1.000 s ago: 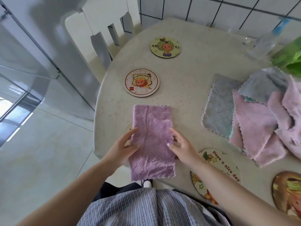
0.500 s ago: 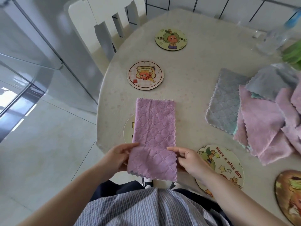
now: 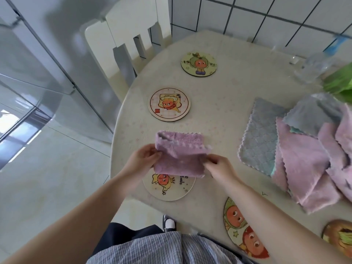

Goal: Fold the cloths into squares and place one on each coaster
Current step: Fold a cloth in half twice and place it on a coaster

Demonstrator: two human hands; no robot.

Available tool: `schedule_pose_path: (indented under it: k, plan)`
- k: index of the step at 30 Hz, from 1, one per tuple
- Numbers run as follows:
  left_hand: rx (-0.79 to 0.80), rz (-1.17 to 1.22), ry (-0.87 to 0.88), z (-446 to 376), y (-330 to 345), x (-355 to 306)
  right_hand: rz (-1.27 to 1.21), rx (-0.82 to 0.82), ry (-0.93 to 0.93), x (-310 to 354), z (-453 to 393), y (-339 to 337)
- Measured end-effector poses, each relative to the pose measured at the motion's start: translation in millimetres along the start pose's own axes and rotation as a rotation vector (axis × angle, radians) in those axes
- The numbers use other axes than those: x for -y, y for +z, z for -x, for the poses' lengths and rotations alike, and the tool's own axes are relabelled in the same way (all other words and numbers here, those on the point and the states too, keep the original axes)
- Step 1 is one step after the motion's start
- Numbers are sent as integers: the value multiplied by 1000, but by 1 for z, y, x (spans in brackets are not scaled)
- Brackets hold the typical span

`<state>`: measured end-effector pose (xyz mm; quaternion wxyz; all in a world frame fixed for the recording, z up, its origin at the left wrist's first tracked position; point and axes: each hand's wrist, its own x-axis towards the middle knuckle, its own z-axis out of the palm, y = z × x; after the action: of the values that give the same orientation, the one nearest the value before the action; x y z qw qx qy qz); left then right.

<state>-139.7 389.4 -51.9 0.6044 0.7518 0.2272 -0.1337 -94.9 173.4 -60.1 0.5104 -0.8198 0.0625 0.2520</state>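
A purple quilted cloth (image 3: pixel 179 155) lies doubled over near the table's left front edge, its near half brought up over the far half. My left hand (image 3: pixel 142 159) pinches its left side. My right hand (image 3: pixel 219 166) pinches its right side. The cloth partly covers a round coaster (image 3: pixel 169 189) with an orange cartoon figure. Two more coasters lie beyond: one (image 3: pixel 169 104) with a pink border, one (image 3: pixel 198 64) yellow-green. Another coaster (image 3: pixel 240 231) shows under my right forearm, and a brown one (image 3: pixel 341 235) sits at the right edge.
A heap of grey and pink cloths (image 3: pixel 304 149) covers the table's right side. A clear plastic bottle (image 3: pixel 316 63) and something green (image 3: pixel 341 82) lie behind it. A white chair (image 3: pixel 125 40) stands at the table's far left. The table edge (image 3: pixel 114 149) runs close to my left hand.
The long purple strip has been folded in half: both hands lifted its near end and carried it away from me over the far end. The coaster under it is now uncovered.
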Motion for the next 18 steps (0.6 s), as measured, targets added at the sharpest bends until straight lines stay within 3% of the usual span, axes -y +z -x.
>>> schedule_pose_path:
  k: [4,8,12,14,18]
  plan:
    - [-63,77,-156,-20,7,6,77,-13,59,-11,-21,4]
    - [-119,54,-185,-28,9,9,141,-29,27,-17,-26,6]
    - [-81,-104,8,-21,14,10,82,-136,-74,-13,-20,8]
    - [-27,-211,114,-20,15,13,22,-58,-125,-15,-20,8]
    - [7,-395,216,-26,15,19,216,109,-298,-23,-26,8]
